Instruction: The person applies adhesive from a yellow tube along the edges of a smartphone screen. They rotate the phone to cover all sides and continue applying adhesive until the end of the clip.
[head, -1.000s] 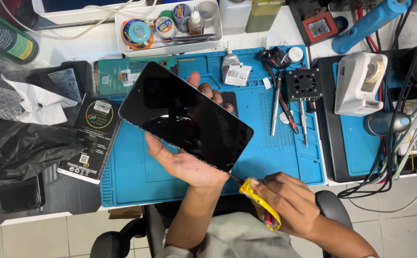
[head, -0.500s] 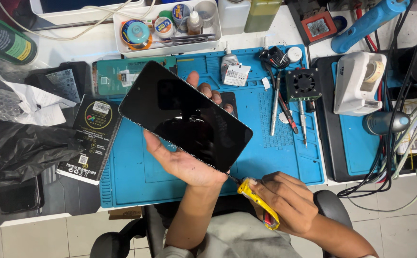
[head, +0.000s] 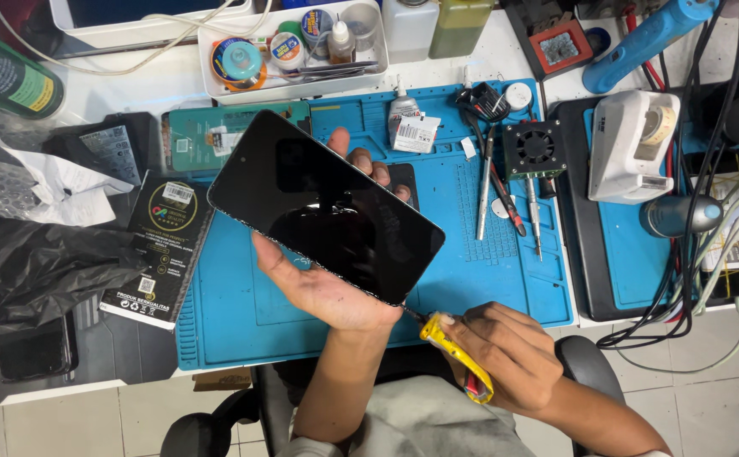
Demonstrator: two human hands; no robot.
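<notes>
A dark phone screen is tilted above the blue mat; a black box lies at the mat's left edge, and a small white label near its top.

A single head-worn camera looks almost straight down from above the seated person onto the blue rubber work mat, close enough that the mat fills the middle of the view. The far desk edge lies above the mat, the tiled floor below it. No second view shares the scene.

Looks like a phone repair workshop: a blue work mat is covering the bench, with screwdrivers lying at right and glue bottles sitting in a tray at the far side.
</notes>
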